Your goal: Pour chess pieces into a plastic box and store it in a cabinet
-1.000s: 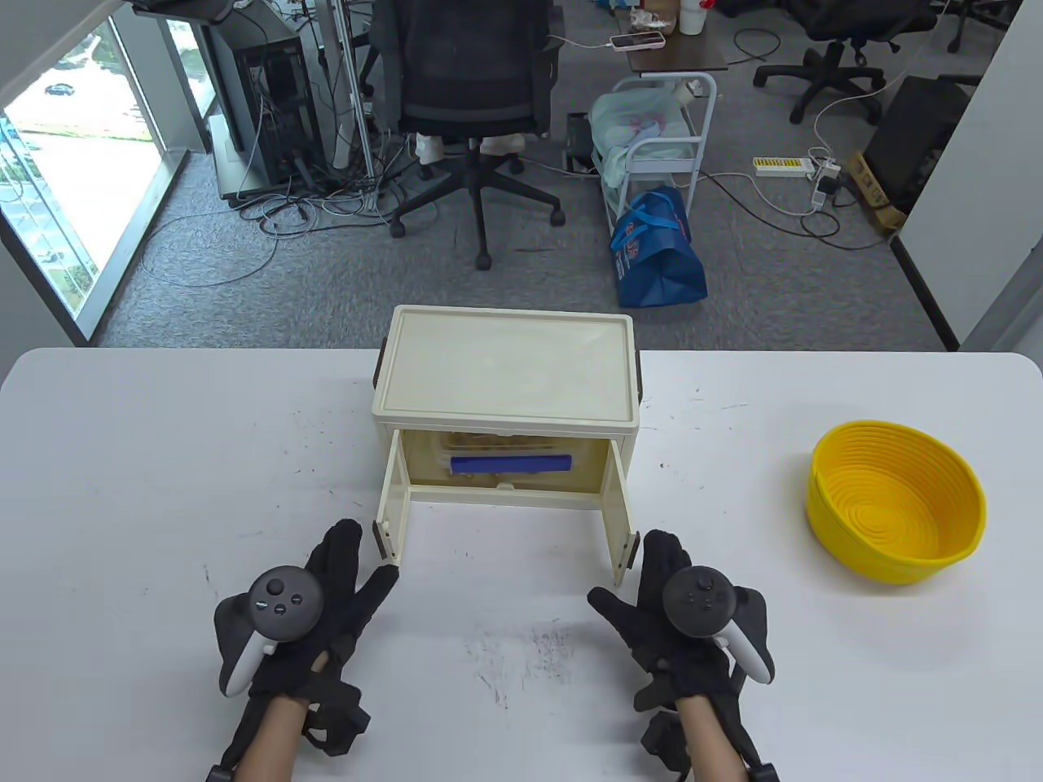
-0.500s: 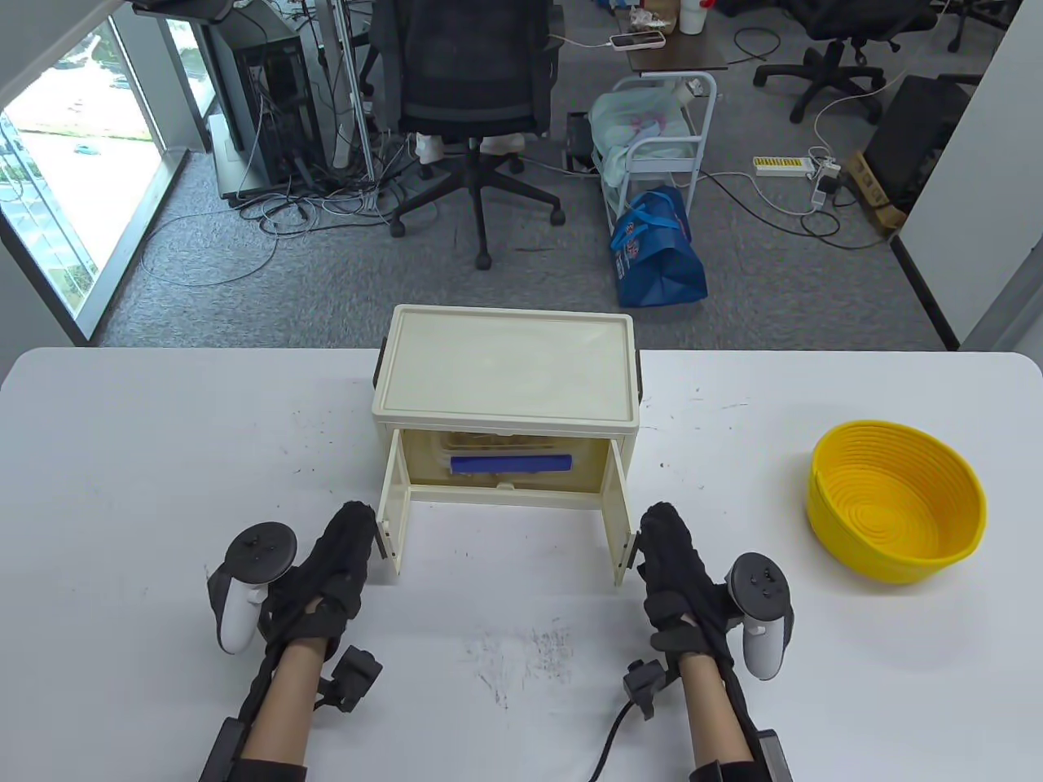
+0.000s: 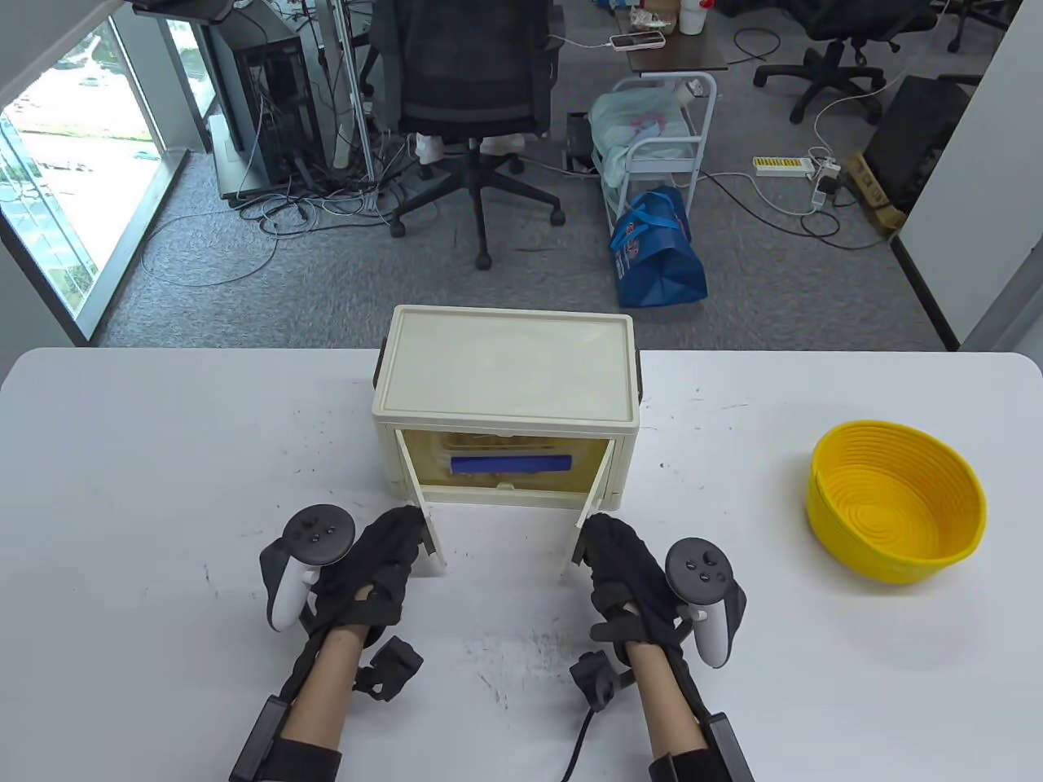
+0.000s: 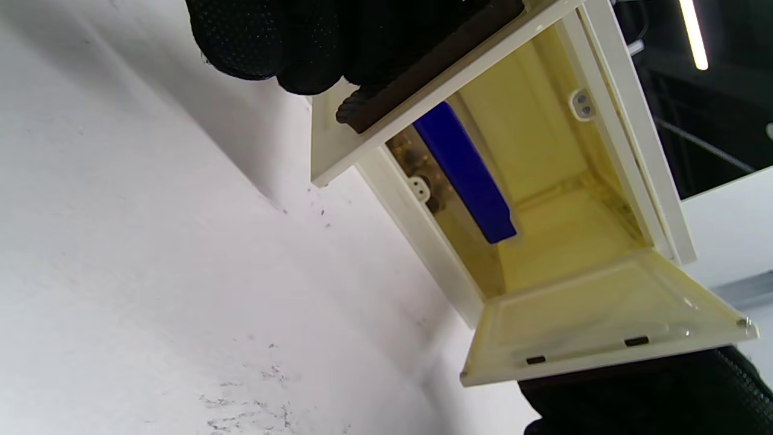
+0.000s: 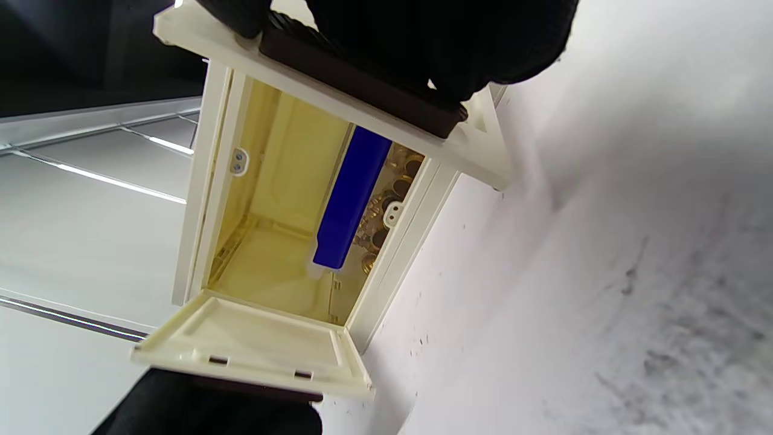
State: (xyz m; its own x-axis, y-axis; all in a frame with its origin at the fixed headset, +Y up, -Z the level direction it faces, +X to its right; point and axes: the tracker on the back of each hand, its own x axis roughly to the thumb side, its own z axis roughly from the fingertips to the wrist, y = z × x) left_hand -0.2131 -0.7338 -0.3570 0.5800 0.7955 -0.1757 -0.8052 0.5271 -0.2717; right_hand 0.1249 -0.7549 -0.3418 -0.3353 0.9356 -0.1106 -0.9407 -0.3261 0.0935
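Note:
The cream cabinet (image 3: 505, 366) stands mid-table with both front doors half open, swung inward. Inside is the plastic box with a blue clip (image 3: 512, 464); gold chess pieces (image 5: 392, 187) show in it behind the blue clip (image 5: 350, 199). My left hand (image 3: 399, 533) presses its fingers (image 4: 272, 42) on the outer face of the left door (image 3: 429, 531), at its dark handle strip (image 4: 423, 78). My right hand (image 3: 605, 538) presses its fingers (image 5: 453, 42) on the right door (image 3: 585, 525). The right door also shows in the left wrist view (image 4: 604, 326).
An empty yellow woven basket (image 3: 896, 513) stands at the right of the white table (image 3: 163, 456). Beyond the table's far edge are an office chair (image 3: 473, 98) and a blue bag (image 3: 656, 248) on the floor.
Both hands came up from the table to the outer edges of the doors and pushed inward. The two doors have swung from wide open to about half open.

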